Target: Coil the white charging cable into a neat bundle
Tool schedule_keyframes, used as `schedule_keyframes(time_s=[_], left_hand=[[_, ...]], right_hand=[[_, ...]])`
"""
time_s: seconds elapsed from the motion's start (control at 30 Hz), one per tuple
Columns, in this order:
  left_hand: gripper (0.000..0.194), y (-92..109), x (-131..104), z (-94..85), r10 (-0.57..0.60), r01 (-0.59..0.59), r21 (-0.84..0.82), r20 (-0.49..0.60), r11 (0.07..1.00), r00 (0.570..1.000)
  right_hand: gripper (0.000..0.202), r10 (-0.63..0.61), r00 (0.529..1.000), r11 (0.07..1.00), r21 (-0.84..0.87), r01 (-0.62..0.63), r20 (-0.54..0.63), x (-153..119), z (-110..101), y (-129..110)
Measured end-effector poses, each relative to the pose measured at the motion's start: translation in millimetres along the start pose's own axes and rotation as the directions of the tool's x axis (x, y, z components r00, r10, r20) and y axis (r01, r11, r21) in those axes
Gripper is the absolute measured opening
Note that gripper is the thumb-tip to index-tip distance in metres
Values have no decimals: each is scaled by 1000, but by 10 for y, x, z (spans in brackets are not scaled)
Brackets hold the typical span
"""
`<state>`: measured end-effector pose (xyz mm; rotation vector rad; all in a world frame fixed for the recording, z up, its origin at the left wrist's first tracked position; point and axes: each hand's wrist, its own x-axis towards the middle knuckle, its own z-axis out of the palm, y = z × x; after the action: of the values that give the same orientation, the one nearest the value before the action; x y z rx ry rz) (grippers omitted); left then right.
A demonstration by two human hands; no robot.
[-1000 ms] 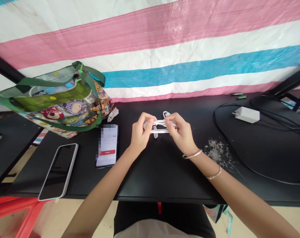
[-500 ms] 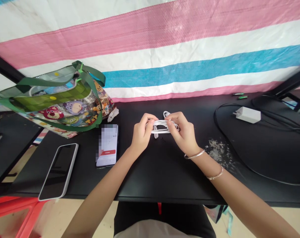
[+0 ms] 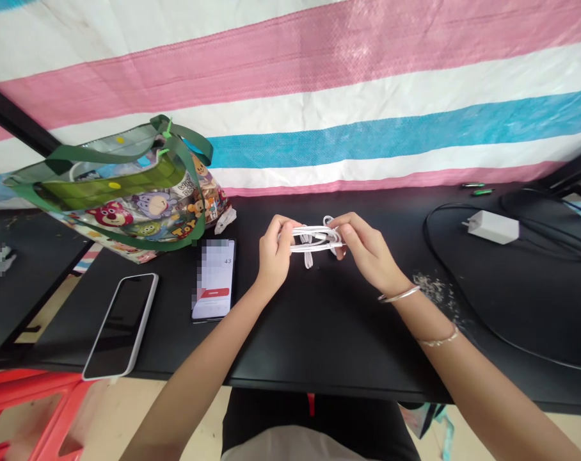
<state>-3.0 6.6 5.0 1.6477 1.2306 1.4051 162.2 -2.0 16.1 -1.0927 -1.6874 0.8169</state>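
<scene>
A white cable (image 3: 315,248), wound into a flat oval coil, is stretched between my two hands above the black table (image 3: 314,333). My left hand (image 3: 274,251) pinches the coil's left end between thumb and fingers. At the other end my right hand (image 3: 365,246) has its thumb and fingers closed on the loops. Thin white loops of cord stick out behind the coil and hang below it; whether they belong to the same cable I cannot tell. A phone (image 3: 214,278) with a lit screen lies left of my left hand.
Farther left lies a dark-screened phone (image 3: 122,326) in a white case. Behind it stands a cartoon-print tote bag (image 3: 127,198) with green handles. On the right are a white charger plug (image 3: 493,227), a black cable (image 3: 429,238) and scattered pale crumbs (image 3: 437,289). A striped sheet (image 3: 319,115) hangs behind.
My right hand has shifted a little to the right and turned at the coil's end. The coil's strands now spread wider apart. The camera view has shifted slightly.
</scene>
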Motion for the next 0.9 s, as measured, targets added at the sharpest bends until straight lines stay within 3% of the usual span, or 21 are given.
schedule_keyframes(time_s=[0.1,0.17,0.27,0.33,0.53,0.9], left_hand=[[29,-57,49,-12,-157,153,-98,-36,983,987],[30,-74,77,-20,-240,229,-163,-49,960,970],[30,-59,99,-19,-331,310,-267,-39,913,943],[29,-32,101,-10,-377,344,-335,-38,877,925],[28,47,90,19,-440,373,-437,-59,819,896],[25,31,69,42,-373,334,-398,-21,854,928]], right_hand=[[31,20,997,1000,-4,-20,69,22,-34,37],[19,11,978,997,-77,5,207,17,-36,39],[7,41,874,966,-244,89,483,-14,5,18],[12,92,816,914,-373,158,571,-38,45,-1],[17,123,775,821,-502,271,619,-67,98,-33],[16,131,779,813,-516,269,613,-70,111,-20]])
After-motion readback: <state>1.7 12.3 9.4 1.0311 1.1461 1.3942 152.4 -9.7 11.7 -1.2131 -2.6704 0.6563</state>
